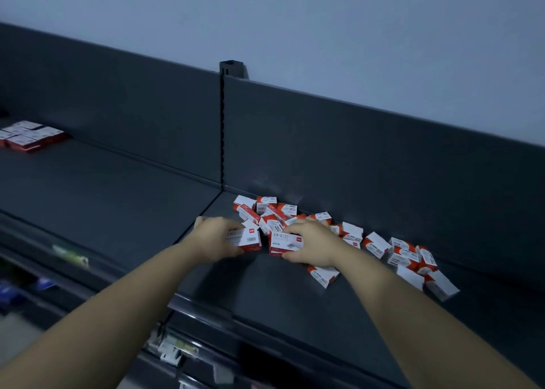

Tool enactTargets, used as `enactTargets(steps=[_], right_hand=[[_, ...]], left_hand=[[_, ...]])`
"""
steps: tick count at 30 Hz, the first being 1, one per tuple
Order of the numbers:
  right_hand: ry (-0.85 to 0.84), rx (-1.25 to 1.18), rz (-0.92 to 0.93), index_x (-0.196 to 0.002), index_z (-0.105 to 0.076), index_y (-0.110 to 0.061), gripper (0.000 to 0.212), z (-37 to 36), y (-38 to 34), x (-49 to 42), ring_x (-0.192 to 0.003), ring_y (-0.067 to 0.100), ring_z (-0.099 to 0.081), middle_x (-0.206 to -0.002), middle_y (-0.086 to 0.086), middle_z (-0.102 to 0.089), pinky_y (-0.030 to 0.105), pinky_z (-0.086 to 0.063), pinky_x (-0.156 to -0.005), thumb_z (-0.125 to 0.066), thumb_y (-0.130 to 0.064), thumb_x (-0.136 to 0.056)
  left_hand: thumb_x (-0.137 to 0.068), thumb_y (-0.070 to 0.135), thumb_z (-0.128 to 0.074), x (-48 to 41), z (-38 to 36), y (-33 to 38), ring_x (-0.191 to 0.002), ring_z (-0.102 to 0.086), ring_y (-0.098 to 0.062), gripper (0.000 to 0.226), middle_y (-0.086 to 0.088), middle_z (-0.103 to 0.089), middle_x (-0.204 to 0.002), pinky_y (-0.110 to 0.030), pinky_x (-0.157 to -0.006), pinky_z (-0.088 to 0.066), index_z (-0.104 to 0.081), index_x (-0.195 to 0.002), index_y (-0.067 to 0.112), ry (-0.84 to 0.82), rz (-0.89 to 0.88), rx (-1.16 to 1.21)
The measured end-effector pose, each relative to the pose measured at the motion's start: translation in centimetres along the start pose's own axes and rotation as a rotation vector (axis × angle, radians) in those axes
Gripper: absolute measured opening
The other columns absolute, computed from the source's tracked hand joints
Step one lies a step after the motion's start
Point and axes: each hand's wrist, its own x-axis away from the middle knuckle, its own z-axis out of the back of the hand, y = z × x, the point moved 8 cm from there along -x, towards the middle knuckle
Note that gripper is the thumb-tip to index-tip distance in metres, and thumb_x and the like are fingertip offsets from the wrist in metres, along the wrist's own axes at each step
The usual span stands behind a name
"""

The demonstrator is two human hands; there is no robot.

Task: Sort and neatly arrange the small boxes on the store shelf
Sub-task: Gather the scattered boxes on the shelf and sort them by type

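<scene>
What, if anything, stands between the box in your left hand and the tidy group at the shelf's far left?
Nothing visible: the shelf between the box, held by the left hand, and the tidy group is bare.

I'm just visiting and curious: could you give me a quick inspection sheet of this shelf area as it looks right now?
Surface: dark grey shelf, two sections meeting at a seam.
Job's things: loose pile of red-and-white boxes against the back panel; tidy group far left.
Clutter: nothing seen.
Hands: left hand grips the barcode box; right hand grips the 24/6 box.
Cables: nothing seen.
Surroundings: slotted post, pale wall, blurred label rail below the shelf edge.
</scene>
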Motion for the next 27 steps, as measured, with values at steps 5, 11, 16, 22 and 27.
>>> enactTargets(steps=[5,11,16,22,27], right_hand=[[0.026,-0.022,0.049,-0.136,-0.056,-0.024,0.058,0.5,-5.9,-2.5,-0.127,0.020,-0.046,-0.137,-0.004,-0.053,0.035,-0.034,-0.106,-0.071,-0.044,-0.085],[0.058,-0.088,0.092,-0.117,-0.066,-0.028,0.042,-1.7,-13.9,-6.7,-0.109,0.016,-0.052,-0.111,-0.008,-0.059,0.036,-0.041,-0.098,-0.073,-0.046,-0.079],[0.096,-0.082,0.091,-0.116,-0.064,-0.030,0.039,-3.6,-20.0,-10.0,-0.108,0.013,-0.048,-0.110,-0.009,-0.058,0.035,-0.036,-0.098,-0.070,-0.046,-0.081],[0.124,-0.076,0.083,-0.116,-0.063,-0.030,0.038,-5.0,-24.9,-13.7,-0.108,0.014,-0.047,-0.108,-0.008,-0.056,0.036,-0.030,-0.099,-0.069,-0.047,-0.082],[0.110,-0.074,0.124,-0.113,-0.064,-0.029,0.036,-5.5,-27.9,-17.1,-0.104,0.013,-0.046,-0.104,-0.008,-0.056,0.033,-0.030,-0.096,-0.069,-0.048,-0.082]], left_hand=[[-0.082,0.042,-0.068,1.9,2.8,-4.9,-0.098,-0.058,-0.010,0.034,0.013,-0.066,-0.105,-0.029,-0.094,-0.026,-0.063,-0.114,0.033,0.014,0.017,0.041],[-0.079,0.044,-0.068,4.2,6.9,-12.9,-0.094,-0.061,-0.015,0.031,0.009,-0.068,-0.099,-0.032,-0.096,-0.033,-0.067,-0.104,0.027,0.051,0.031,0.090],[-0.075,0.049,-0.061,5.7,9.2,-19.3,-0.093,-0.062,-0.020,0.039,0.004,-0.069,-0.100,-0.036,-0.095,-0.034,-0.068,-0.103,0.022,0.016,0.030,0.056],[-0.083,0.040,-0.066,6.8,11.2,-24.9,-0.095,-0.057,-0.011,0.025,0.012,-0.063,-0.100,-0.035,-0.094,-0.027,-0.064,-0.107,0.033,0.066,0.044,0.065],[-0.083,0.042,-0.065,6.0,11.3,-29.5,-0.090,-0.053,-0.008,0.019,0.015,-0.058,-0.093,-0.033,-0.087,-0.024,-0.060,-0.101,0.037,0.060,0.083,0.050]])
